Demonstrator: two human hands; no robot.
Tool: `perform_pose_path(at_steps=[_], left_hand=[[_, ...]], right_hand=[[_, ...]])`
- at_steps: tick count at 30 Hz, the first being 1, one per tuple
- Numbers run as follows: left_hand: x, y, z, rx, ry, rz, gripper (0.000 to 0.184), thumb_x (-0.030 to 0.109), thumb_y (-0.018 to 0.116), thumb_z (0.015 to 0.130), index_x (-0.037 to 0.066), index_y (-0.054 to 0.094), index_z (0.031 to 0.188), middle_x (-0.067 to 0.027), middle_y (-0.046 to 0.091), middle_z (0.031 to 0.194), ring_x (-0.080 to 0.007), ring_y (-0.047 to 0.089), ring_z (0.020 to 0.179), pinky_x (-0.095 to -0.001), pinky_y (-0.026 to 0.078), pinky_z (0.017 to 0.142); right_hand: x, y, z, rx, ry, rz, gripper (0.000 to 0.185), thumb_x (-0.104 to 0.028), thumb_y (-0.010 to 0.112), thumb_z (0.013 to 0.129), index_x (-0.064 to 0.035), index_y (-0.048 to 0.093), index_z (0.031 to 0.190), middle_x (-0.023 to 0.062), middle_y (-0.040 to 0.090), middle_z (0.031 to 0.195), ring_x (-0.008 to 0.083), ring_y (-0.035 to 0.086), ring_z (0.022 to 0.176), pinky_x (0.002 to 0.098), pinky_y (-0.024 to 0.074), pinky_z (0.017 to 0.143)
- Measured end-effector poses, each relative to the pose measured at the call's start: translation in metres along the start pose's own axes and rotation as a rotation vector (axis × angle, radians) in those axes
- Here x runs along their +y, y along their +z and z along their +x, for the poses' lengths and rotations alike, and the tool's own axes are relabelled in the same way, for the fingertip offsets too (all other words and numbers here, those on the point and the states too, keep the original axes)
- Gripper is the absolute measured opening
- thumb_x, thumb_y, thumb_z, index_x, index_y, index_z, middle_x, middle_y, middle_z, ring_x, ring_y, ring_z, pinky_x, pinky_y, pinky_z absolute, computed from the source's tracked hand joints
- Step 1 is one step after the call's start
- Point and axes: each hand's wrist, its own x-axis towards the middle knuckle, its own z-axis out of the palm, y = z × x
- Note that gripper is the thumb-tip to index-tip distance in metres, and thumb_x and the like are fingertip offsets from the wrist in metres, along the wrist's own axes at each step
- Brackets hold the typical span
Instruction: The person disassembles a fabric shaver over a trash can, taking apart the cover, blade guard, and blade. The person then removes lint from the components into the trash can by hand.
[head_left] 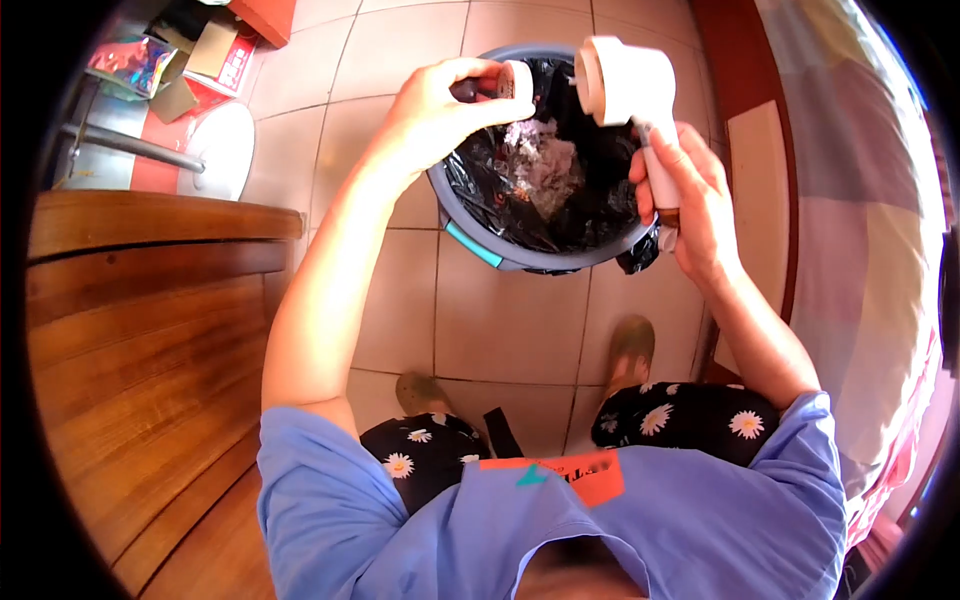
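Over a round grey bin (464, 214) lined with a black bag (485, 185), both my hands are raised. My left hand (440, 110), at the bin's left side, has its fingers closed round a small round piece (516, 85) with a pale rim. My right hand (695, 195) grips the handle of a white device (640, 85) with a wide round head, held above the bin's right side. The head's open end faces left, towards the small piece, with a gap between them. Greyish fluff (543, 165) lies inside the bag.
Wooden furniture (150, 310) stands at the left. Behind it are a metal bar with a round white base (218, 150) and some boxes (215, 65). A bed with a checked cover (850, 200) is at the right. My feet stand on the tiled floor (510, 310) below the bin.
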Motion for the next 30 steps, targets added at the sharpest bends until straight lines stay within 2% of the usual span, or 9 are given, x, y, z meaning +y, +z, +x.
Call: perform_pose_path(at_steps=[6, 8, 10, 12, 13, 17, 20, 24, 30], left_hand=[[0.011, 0.012, -0.002, -0.099, -0.05, 0.043, 0.055, 0.014, 0.087, 0.08, -0.007, 0.065, 0.126, -0.0094, 0.072, 0.108, -0.0136, 0.068, 0.099, -0.0283, 0.054, 0.091], [0.002, 0.012, 0.001, -0.021, -0.044, 0.093, 0.057, 0.014, 0.088, 0.079, -0.008, 0.064, 0.126, -0.0093, 0.072, 0.106, -0.0136, 0.068, 0.097, -0.0282, 0.055, 0.091], [0.004, 0.013, 0.002, -0.04, -0.019, 0.113, 0.055, 0.015, 0.089, 0.078, -0.008, 0.065, 0.122, -0.0092, 0.073, 0.103, -0.0137, 0.068, 0.095, -0.0279, 0.055, 0.09], [0.015, 0.015, -0.001, 0.033, -0.008, 0.297, 0.053, 0.017, 0.09, 0.076, -0.005, 0.068, 0.119, -0.0084, 0.073, 0.101, -0.0133, 0.068, 0.094, -0.028, 0.055, 0.089], [0.023, 0.018, -0.003, 0.034, 0.101, 0.447, 0.051, 0.02, 0.091, 0.075, -0.004, 0.07, 0.116, -0.0078, 0.074, 0.101, -0.0129, 0.069, 0.092, -0.0283, 0.055, 0.088], [0.013, 0.026, 0.005, 0.127, 0.104, 0.449, 0.061, 0.03, 0.096, 0.064, -0.002, 0.074, 0.11, -0.0113, 0.074, 0.099, -0.0212, 0.073, 0.09, -0.0347, 0.058, 0.085], [0.026, 0.032, 0.001, 0.079, 0.13, 0.617, 0.058, 0.023, 0.094, 0.067, -0.002, 0.072, 0.115, -0.0079, 0.073, 0.095, -0.0148, 0.07, 0.088, -0.0293, 0.056, 0.084], [0.021, 0.038, 0.003, 0.107, 0.107, 0.571, 0.06, 0.025, 0.095, 0.065, -0.002, 0.073, 0.114, -0.0081, 0.073, 0.094, -0.016, 0.07, 0.087, -0.0308, 0.057, 0.082], [0.025, 0.036, 0.007, 0.094, 0.095, 0.527, 0.057, 0.027, 0.095, 0.062, 0.001, 0.076, 0.109, -0.0109, 0.075, 0.094, -0.0225, 0.073, 0.086, -0.0358, 0.058, 0.082]], right_hand=[[-0.01, 0.007, 0.01, -0.087, -0.005, -0.154, 0.026, -0.028, 0.064, 0.104, -0.0037, 0.058, 0.112, 0.0018, 0.061, 0.083, 0.0049, 0.052, 0.059, 0.0213, 0.0402, 0.051], [-0.01, 0.003, 0.017, 0.059, -0.336, -0.315, 0.027, -0.026, 0.065, 0.103, -0.0036, 0.058, 0.115, 0.0011, 0.06, 0.082, 0.004, 0.05, 0.058, 0.0209, 0.0385, 0.05], [-0.01, -0.003, 0.018, 0.11, -0.32, -0.343, 0.031, -0.024, 0.069, 0.1, -0.0022, 0.059, 0.119, 0.0025, 0.063, 0.086, 0.0071, 0.057, 0.067, 0.0232, 0.0454, 0.059], [0.001, -0.005, 0.023, 0.079, -0.594, -0.646, 0.041, -0.031, 0.074, 0.096, -0.0004, 0.06, 0.119, 0.0148, 0.072, 0.093, 0.0198, 0.071, 0.078, 0.0332, 0.0559, 0.07], [0.0, -0.008, 0.024, -0.041, -0.532, -0.644, 0.042, -0.03, 0.076, 0.094, 0.0002, 0.061, 0.118, 0.0202, 0.073, 0.098, 0.0253, 0.074, 0.089, 0.0389, 0.0573, 0.081], [0.006, -0.003, 0.021, 0.123, -0.5, -0.474, 0.038, -0.024, 0.078, 0.092, -0.001, 0.061, 0.117, 0.02, 0.073, 0.097, 0.0284, 0.074, 0.091, 0.0374, 0.0575, 0.081], [0.01, -0.007, 0.022, 0.034, -0.584, -0.643, 0.038, -0.024, 0.078, 0.092, -0.0013, 0.06, 0.118, 0.0199, 0.073, 0.097, 0.0269, 0.075, 0.091, 0.0371, 0.0574, 0.081], [0.001, -0.014, 0.024, 0.191, -0.662, -0.534, 0.042, -0.022, 0.078, 0.092, -0.0016, 0.058, 0.123, 0.0195, 0.074, 0.101, 0.0242, 0.074, 0.093, 0.0351, 0.057, 0.082], [0.002, -0.016, 0.02, 0.09, -0.639, -0.603, 0.04, -0.02, 0.08, 0.089, -0.0018, 0.06, 0.118, 0.0206, 0.072, 0.097, 0.033, 0.074, 0.09, 0.0382, 0.0572, 0.078]])
